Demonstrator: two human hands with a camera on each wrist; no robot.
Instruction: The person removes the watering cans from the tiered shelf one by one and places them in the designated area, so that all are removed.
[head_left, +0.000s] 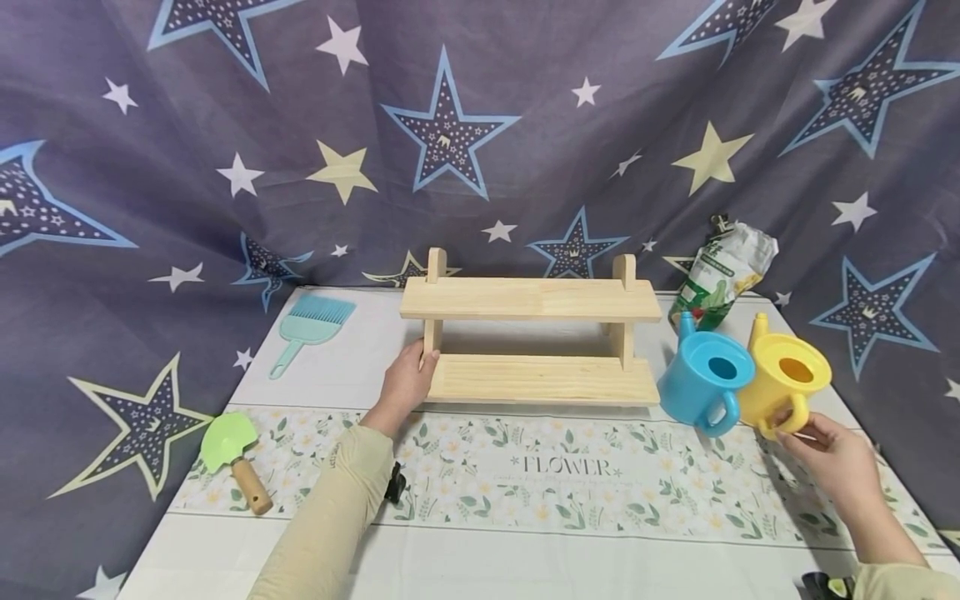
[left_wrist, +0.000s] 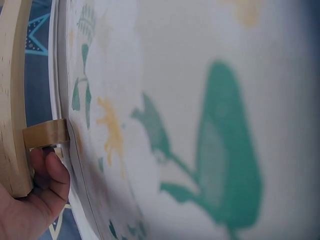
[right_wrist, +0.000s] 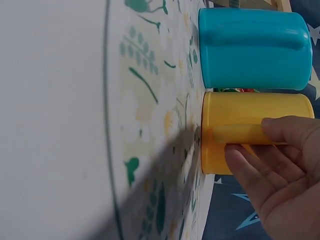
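Note:
A two-tier wooden shelf (head_left: 540,379) stands at the middle back of the table. My left hand (head_left: 408,383) grips the left end of its lower board, thumb on top. In the left wrist view the fingers (left_wrist: 57,177) curl under the board (left_wrist: 12,100), beside a short foot. On the right side, my right hand (head_left: 836,458) holds the handle of a yellow watering can (head_left: 767,387), thumb on one side and fingers on the other, as the right wrist view shows. A blue watering can (head_left: 690,387) stands upright just left of the yellow one.
Behind the cans leans a green-and-white bag (head_left: 712,279) closed with a black clip. At the left lie a teal hand brush (head_left: 311,325) and a green trowel (head_left: 228,442) with a wooden handle. A floral cloth strip (head_left: 525,483) crosses the table; a starry curtain hangs behind.

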